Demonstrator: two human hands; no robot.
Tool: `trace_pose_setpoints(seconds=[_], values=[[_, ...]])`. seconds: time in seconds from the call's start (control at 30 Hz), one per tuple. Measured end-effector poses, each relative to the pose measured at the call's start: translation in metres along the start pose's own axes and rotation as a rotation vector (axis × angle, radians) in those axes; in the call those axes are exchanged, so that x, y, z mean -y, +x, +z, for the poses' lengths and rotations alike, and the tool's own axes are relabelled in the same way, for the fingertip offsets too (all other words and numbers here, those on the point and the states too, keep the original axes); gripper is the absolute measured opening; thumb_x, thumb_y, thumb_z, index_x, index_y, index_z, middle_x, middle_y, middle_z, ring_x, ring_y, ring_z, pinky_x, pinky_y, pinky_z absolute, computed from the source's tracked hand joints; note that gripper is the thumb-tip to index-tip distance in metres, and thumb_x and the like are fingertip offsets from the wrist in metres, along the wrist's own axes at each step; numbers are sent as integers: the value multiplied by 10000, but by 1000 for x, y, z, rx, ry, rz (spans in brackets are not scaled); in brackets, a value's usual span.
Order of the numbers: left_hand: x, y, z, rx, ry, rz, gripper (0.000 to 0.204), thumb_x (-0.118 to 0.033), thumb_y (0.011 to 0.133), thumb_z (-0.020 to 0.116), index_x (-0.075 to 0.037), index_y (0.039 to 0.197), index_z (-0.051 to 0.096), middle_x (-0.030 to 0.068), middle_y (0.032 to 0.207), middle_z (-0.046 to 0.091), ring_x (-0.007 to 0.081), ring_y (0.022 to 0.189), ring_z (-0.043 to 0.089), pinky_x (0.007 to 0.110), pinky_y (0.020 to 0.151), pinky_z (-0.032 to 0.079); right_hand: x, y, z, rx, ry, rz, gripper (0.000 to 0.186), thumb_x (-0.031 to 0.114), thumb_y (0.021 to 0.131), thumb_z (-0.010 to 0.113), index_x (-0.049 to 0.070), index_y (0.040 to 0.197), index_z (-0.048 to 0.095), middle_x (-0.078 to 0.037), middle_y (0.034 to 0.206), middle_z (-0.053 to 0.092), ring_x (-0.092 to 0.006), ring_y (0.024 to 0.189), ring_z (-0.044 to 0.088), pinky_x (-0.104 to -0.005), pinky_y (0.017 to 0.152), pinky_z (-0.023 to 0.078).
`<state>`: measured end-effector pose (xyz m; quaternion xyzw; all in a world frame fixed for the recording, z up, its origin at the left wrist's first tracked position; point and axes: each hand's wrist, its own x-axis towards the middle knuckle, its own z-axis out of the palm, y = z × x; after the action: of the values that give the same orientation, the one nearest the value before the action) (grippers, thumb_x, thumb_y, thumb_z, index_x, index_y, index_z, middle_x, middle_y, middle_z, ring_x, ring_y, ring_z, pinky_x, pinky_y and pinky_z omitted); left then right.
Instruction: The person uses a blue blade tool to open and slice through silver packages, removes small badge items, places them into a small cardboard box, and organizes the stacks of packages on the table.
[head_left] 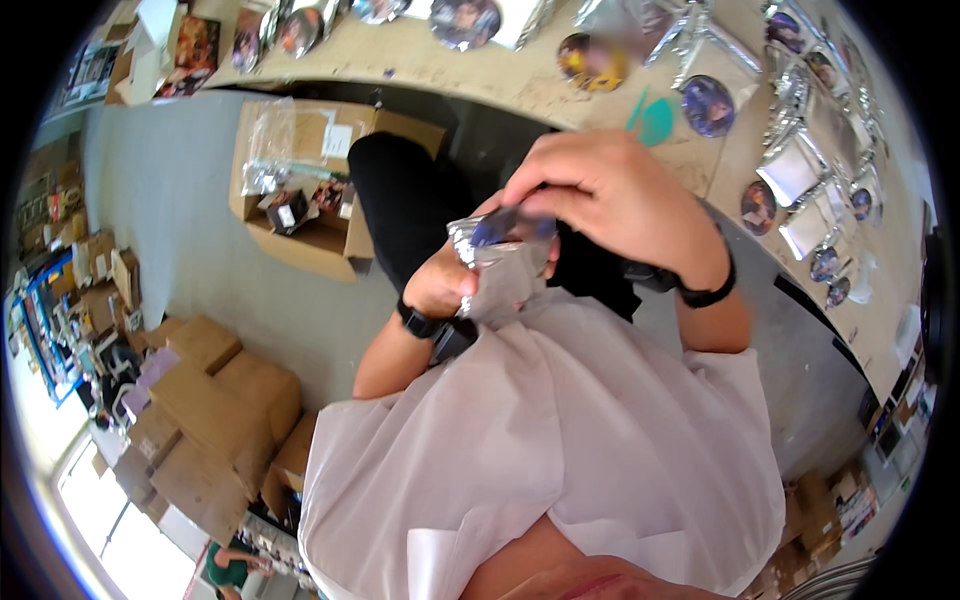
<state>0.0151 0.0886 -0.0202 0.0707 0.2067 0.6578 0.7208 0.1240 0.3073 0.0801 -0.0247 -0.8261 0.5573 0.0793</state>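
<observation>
My left hand [440, 284] grips a silver foil pouch [505, 278] in front of my chest, thumb on its near face. At the pouch's upper end shows a round purple picture badge [490, 230], partly blurred and partly covered by fingers. My right hand [615, 190] reaches over from the right, its thumb and fingers pinched on the badge's edge. How far the badge sits inside the pouch I cannot tell.
A pale worktable [480, 75] curves along the far and right sides, bearing round picture badges [708, 106], silver pouches [793, 172] and a green flat piece [655, 121]. An open carton [300, 235] stands on the floor, far left. Stacked cardboard boxes [215, 400] lie nearer left.
</observation>
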Motion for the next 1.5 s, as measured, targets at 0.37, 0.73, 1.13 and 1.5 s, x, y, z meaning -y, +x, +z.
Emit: trace_pose_setpoints(seconds=[0.37,0.73,1.13,1.5], values=[[-4,-3,-11,-149,21,-122,1264,-232,605,1059,-93,1623,321,163,1324,638,358,1119,735,521,835,696,0,-40,26,-127,-143,-136,204,88,832,812,45,975,674,-95,1139,646,-317,1100,647,-418,934,553],[17,52,39,83,140,-224,1141,-283,663,1037,-52,1577,394,230,1449,593,451,1244,671,612,885,650,25,-113,-10,-335,-49,159,189,157,883,833,86,899,658,-43,948,730,-302,884,687,-428,809,522],[38,89,67,156,179,-237,982,-554,851,880,-154,1603,392,275,1462,569,422,1290,649,574,940,650,-7,-329,-360,-748,-389,571,322,105,1013,721,37,1327,697,15,1034,731,-83,1003,657,-263,930,529],[35,81,51,16,152,-158,951,-608,953,763,-157,1663,320,275,1484,550,492,1342,624,612,1003,629,-142,-359,-528,-720,-587,828,203,114,1031,704,3,1187,771,-27,1045,765,-149,950,683,-325,909,550]])
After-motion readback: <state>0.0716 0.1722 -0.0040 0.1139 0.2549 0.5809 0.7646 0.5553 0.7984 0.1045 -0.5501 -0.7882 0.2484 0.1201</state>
